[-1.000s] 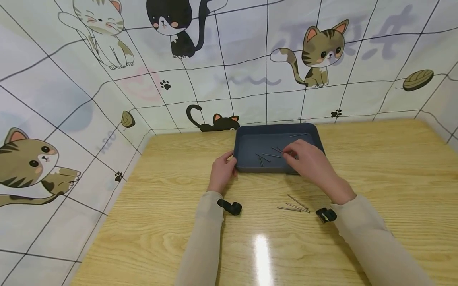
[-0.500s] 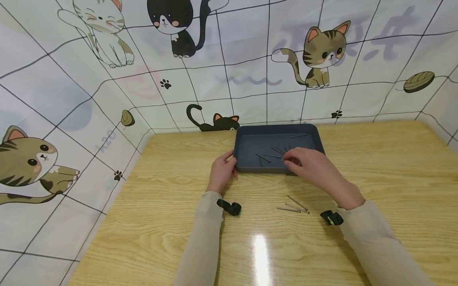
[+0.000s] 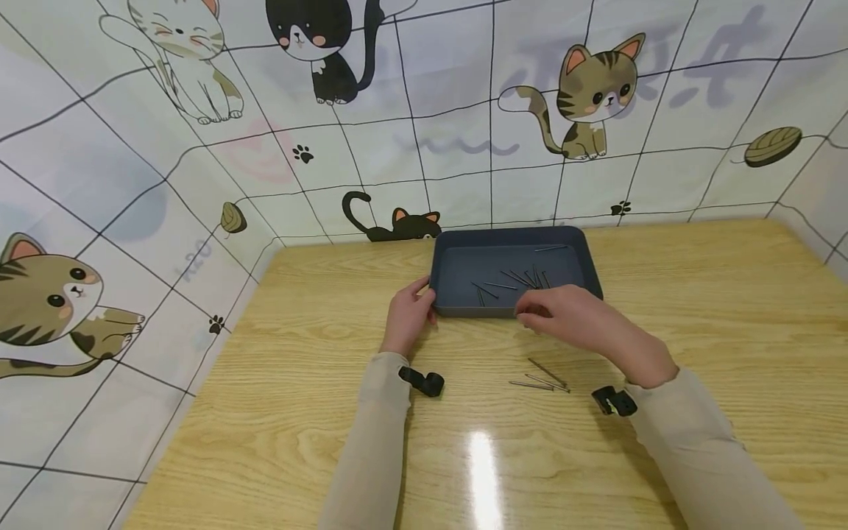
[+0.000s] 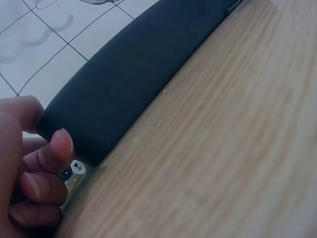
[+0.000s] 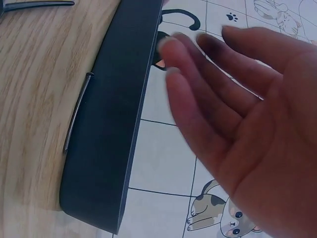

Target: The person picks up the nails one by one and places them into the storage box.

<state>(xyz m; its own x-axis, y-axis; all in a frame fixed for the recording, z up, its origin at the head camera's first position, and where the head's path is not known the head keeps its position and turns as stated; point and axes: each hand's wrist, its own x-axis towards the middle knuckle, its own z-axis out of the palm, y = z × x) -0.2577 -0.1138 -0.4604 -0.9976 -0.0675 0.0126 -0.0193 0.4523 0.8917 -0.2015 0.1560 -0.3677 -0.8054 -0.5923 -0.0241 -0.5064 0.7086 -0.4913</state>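
A person's right hand (image 3: 570,318) has drawn back out of the dark tray (image 3: 457,274) and now hovers over its near edge, fingers loosely spread and holding nothing, so the nail it carried appears to be dropped off. Several nails (image 3: 513,280) lie scattered inside the tray. The left hand (image 3: 407,316) still rests against the tray's near left corner, fingers curled, steadying it. More nails (image 3: 545,379) wait on the wooden worktop (image 3: 715,309) just below the right hand, with nothing between. One nail (image 5: 78,112) lies against the tray's outer wall.
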